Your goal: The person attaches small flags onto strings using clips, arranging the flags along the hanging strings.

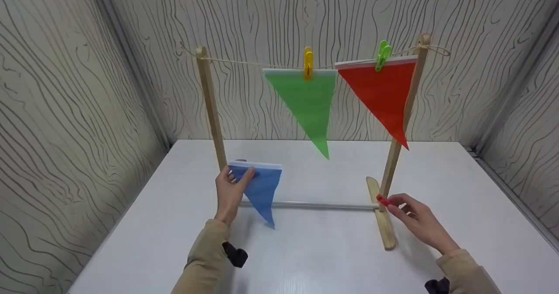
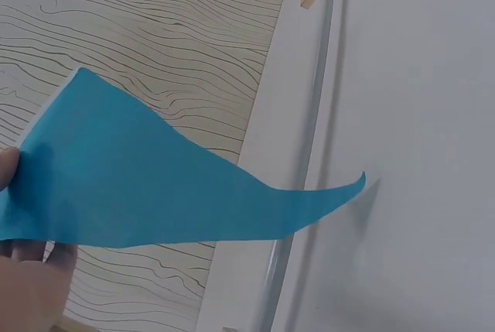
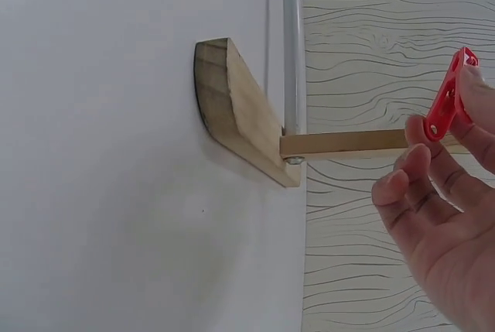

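Observation:
A blue triangular pennant with a white top edge hangs from my left hand, pinched near its upper left corner between thumb and fingers. In the left wrist view the pennant spreads out with its tip curling. My right hand holds a red clothespin between thumb and fingers, beside the right post. The clothespin shows clearly in the right wrist view. On the string hang a green pennant under a yellow clothespin and a red pennant under a green clothespin.
Two wooden posts, left and right, carry the string. A pale rod joins them low down. The right post stands on a wooden foot. Wood-grain panels surround the white table.

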Motion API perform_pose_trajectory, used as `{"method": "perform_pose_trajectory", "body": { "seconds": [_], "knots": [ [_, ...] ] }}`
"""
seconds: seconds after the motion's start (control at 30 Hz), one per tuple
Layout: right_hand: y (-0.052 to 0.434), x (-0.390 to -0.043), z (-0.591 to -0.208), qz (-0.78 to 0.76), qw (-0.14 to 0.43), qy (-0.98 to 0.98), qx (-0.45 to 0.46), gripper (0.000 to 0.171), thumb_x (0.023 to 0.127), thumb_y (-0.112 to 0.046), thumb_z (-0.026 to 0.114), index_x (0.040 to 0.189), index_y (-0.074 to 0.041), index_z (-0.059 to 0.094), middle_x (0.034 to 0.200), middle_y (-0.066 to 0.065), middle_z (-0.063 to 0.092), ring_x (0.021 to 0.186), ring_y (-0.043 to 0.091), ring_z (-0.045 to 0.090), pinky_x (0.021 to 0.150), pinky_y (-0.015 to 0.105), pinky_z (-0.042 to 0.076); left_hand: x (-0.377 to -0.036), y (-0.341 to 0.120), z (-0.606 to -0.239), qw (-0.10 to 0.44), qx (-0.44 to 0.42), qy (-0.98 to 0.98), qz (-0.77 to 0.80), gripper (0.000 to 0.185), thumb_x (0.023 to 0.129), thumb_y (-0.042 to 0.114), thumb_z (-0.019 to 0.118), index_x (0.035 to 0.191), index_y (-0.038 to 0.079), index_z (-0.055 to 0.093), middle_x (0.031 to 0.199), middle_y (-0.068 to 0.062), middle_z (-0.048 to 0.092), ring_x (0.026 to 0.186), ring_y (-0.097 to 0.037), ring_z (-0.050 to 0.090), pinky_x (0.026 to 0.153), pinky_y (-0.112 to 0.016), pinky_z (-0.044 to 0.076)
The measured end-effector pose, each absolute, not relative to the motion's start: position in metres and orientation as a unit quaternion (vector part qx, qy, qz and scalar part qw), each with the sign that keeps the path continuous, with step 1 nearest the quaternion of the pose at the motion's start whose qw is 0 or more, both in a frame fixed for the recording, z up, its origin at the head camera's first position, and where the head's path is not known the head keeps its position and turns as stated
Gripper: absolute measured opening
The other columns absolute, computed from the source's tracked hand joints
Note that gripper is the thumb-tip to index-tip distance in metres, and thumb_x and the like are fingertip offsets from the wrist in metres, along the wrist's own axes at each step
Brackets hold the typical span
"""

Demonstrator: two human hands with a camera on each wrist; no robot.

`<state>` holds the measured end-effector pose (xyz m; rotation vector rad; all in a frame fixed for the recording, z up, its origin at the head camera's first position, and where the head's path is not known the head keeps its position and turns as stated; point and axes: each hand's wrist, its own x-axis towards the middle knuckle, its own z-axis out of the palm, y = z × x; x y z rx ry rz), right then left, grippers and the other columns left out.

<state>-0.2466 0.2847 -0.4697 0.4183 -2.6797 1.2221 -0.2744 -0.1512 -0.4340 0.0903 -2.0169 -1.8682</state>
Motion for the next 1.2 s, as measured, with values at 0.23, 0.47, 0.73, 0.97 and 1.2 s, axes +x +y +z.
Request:
{"method": "perform_pose_trajectory", "body": {
  "seconds": [0.23,0.47,0.73,0.97,1.2],
  "knots": [
    [0.276,-0.248,-0.465,0.413,0.071,-0.898,0.136,0.022,0.101,-0.019,0.061,0.120,-0.008,0.063,0.108,0.005,0.065,0.079,0.002,0.055,0.068,0.018,0.048,-0.274,-0.152,-0.422,0.229,0.018,-0.724,-0.650,0.036,0.097,0.023,0.069,0.126,0.004,0.063,0.121,-0.018,0.072,0.113,-0.035,0.071,0.103,-0.050,0.054],
    [0.268,-0.251,-0.460,0.444,0.065,-0.885,0.124,0.026,0.102,-0.020,0.059,0.124,-0.008,0.062,0.112,0.008,0.064,0.082,0.001,0.054,0.069,0.018,0.049,-0.274,-0.155,-0.415,0.233,0.016,-0.719,-0.655,0.032,0.102,0.023,0.061,0.124,0.000,0.064,0.113,-0.022,0.074,0.108,-0.033,0.073,0.102,-0.046,0.055],
    [0.263,-0.254,-0.449,0.481,0.085,-0.864,0.117,0.026,0.103,-0.019,0.058,0.126,-0.007,0.061,0.111,0.001,0.061,0.082,0.003,0.055,0.066,0.019,0.050,-0.274,-0.158,-0.407,0.226,0.005,-0.705,-0.672,0.031,0.103,0.022,0.060,0.116,-0.004,0.070,0.114,-0.020,0.074,0.109,-0.026,0.073,0.099,-0.037,0.057],
    [0.256,-0.253,-0.438,0.497,0.104,-0.849,0.144,0.022,0.102,-0.012,0.059,0.123,-0.006,0.063,0.102,-0.016,0.059,0.082,0.003,0.057,0.065,0.019,0.051,-0.272,-0.160,-0.402,0.215,-0.018,-0.691,-0.690,0.029,0.102,0.020,0.061,0.116,-0.004,0.070,0.116,-0.018,0.074,0.111,-0.025,0.072,0.101,-0.036,0.056],
    [0.245,-0.252,-0.428,0.533,0.107,-0.826,0.147,0.023,0.101,-0.013,0.060,0.122,-0.003,0.063,0.099,-0.017,0.063,0.085,0.004,0.057,0.069,0.018,0.052,-0.270,-0.162,-0.397,0.223,-0.027,-0.684,-0.694,0.025,0.096,0.014,0.069,0.117,0.000,0.071,0.107,-0.012,0.077,0.097,-0.013,0.074,0.095,-0.030,0.059]
  ]
}}
